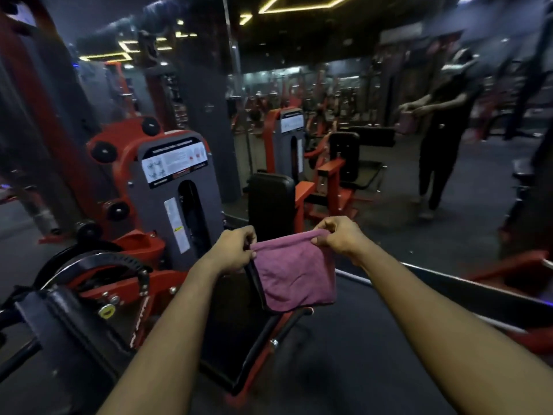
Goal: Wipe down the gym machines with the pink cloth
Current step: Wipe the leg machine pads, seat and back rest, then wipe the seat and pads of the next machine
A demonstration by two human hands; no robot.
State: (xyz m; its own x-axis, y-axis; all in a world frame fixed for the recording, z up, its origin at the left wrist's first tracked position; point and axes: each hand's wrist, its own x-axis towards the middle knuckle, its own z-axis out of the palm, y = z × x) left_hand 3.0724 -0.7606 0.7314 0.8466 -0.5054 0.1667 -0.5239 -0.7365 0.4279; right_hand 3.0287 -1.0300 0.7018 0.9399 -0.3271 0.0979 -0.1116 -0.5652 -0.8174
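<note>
My left hand (236, 250) and right hand (338, 238) each pinch a top corner of the pink cloth (294, 274), which hangs above the black seat (230, 333). It looks folded, maybe. A loose pinch could drop it beside the seat.

Nothing is reading clearly from where I'm standing. An instruction placard (175, 161) is sitting atop the grey weight-stack cover (155, 205), its print blurring out; below it, a narrow white sticker (176, 226) is showing a yellow mark. White lettering (139, 322) is running along the red frame (167, 278) below the cover, illegible.
</note>
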